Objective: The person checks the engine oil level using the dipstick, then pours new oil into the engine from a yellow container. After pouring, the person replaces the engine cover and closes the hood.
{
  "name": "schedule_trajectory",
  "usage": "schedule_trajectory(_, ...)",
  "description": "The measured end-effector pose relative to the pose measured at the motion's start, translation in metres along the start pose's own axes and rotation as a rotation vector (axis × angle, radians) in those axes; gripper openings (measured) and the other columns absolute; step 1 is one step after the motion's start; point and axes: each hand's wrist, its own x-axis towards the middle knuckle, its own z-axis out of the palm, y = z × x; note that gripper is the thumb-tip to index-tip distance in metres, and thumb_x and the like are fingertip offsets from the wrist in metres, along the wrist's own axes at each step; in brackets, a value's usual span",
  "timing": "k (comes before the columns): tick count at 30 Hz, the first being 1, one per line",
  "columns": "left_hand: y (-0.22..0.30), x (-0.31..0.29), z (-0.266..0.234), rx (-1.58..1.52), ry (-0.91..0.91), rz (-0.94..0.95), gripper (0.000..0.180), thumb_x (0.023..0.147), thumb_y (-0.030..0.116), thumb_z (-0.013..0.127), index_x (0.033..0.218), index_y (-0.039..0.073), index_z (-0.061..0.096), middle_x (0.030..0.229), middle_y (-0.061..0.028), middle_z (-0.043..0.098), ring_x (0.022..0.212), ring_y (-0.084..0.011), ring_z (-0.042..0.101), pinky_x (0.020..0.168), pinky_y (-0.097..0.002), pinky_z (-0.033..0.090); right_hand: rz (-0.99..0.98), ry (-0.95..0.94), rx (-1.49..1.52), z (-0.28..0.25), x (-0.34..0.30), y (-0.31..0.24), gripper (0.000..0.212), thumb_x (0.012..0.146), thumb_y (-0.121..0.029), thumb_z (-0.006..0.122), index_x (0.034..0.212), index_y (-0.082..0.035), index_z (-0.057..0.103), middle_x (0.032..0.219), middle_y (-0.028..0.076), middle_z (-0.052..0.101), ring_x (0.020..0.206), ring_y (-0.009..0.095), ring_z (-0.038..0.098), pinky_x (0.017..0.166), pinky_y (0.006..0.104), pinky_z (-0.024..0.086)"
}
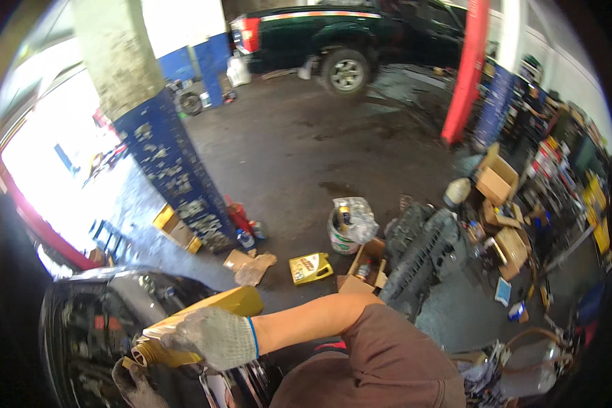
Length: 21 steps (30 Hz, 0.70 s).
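Note:
My right hand (214,338), in a grey knit glove with a blue cuff edge, is closed around a gold oil jug (234,300). The jug lies tilted on its side, its uncapped round mouth pointing left and slightly down. Just below that mouth is my left hand (141,389), also gloved, its fingers bent around a small yellowish piece too small to name. Both hands are above the open engine bay (88,340) of a dark vehicle at the lower left. No liquid is visible at the jug's mouth.
A second gold jug (311,268) stands on the floor beside a bucket (343,234) and an open cardboard box (366,268). Black plastic parts (425,255) lie right of them. A blue-and-white pillar (173,163) rises at left; a dark green pickup (313,41) is parked beyond.

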Motion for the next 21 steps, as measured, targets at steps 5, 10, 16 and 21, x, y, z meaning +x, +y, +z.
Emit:
schedule_trajectory(5,0.02,0.008,0.071,-0.011,-0.26,0.041,0.037,0.107,0.036,0.072,0.118,0.0,0.074,0.106,-0.0143,0.077,0.09,-0.0272,0.069,0.086,-0.041,0.056,0.023,0.227,-0.13,-0.026,-0.051,-0.008,0.064,0.081,-0.011,0.073,0.144,-0.002,0.064,0.125,0.022,0.073,0.114,0.039,0.073,0.099,0.0451,0.06)
schedule_trajectory(10,0.032,0.014,0.103,0.268,-0.488,-0.078,0.049,0.104,0.047,0.072,0.112,-0.001,0.076,0.101,-0.0185,0.078,0.089,-0.031,0.071,0.085,-0.0426,0.056,0.096,0.103,-0.46,-0.036,-0.074,-0.022,0.057,0.088,-0.015,0.066,0.142,0.004,0.059,0.118,0.026,0.072,0.098,0.038,0.077,0.083,0.0454,0.063)
schedule_trajectory(16,0.02,0.007,0.121,0.053,-0.369,-0.145,0.027,0.106,0.021,0.071,0.112,-0.005,0.07,0.1,-0.0097,0.075,0.089,-0.0198,0.068,0.087,-0.0365,0.056,0.003,0.089,-0.566,-0.031,-0.067,-0.022,0.051,0.091,-0.023,0.064,0.137,-0.002,0.063,0.09,0.016,0.071,0.077,0.037,0.073,0.065,0.0508,0.058)
schedule_trajectory(21,0.005,-0.004,0.096,-0.107,-0.517,0.188,0.051,0.087,-0.016,0.064,0.136,-0.001,0.064,0.129,-0.0115,0.066,0.119,-0.0241,0.069,0.11,-0.0379,0.055,-0.011,0.146,-0.445,-0.028,-0.064,-0.012,0.046,0.094,-0.023,0.066,0.136,-0.004,0.065,0.093,0.02,0.073,0.078,0.038,0.075,0.066,0.0517,0.059)
